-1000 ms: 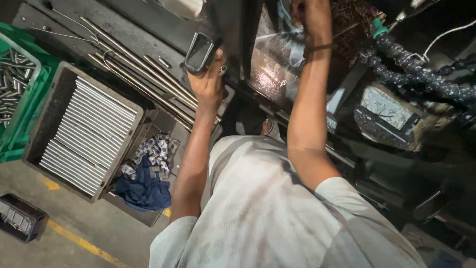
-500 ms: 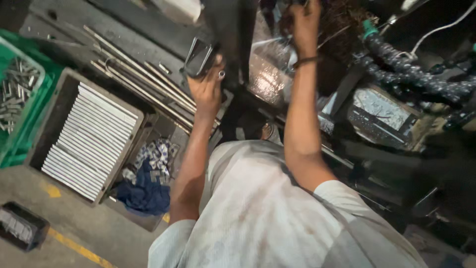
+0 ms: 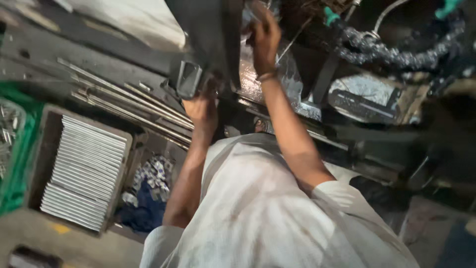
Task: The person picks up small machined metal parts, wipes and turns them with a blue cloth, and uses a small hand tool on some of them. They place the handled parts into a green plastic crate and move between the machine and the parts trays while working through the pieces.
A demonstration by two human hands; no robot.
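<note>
Neither of my hands is visible. A person in a stained white shirt [image 3: 258,218] bends forward in front of me, seen from behind, dark hair showing between the raised arms. The hand on the left [image 3: 201,108] is at the lower end of a dark metal machine part [image 3: 203,44], just under a small rectangular bracket [image 3: 188,79]. The other hand [image 3: 265,34], with a band on its wrist, reaches higher into the machine beside shiny foil-like metal [image 3: 258,79]. What its fingers hold is hidden.
A grey tray of stacked metal strips [image 3: 84,173] lies at the left, beside a green crate [image 3: 12,159] of metal parts. Long steel rods [image 3: 124,106] run above it. A bin of small pieces and blue cloth [image 3: 148,193] sits near. Corrugated hoses [image 3: 391,49] cross the upper right.
The view has closed in and blurred. The person's two hands stay at the machine, the higher one reaching a little further up.
</note>
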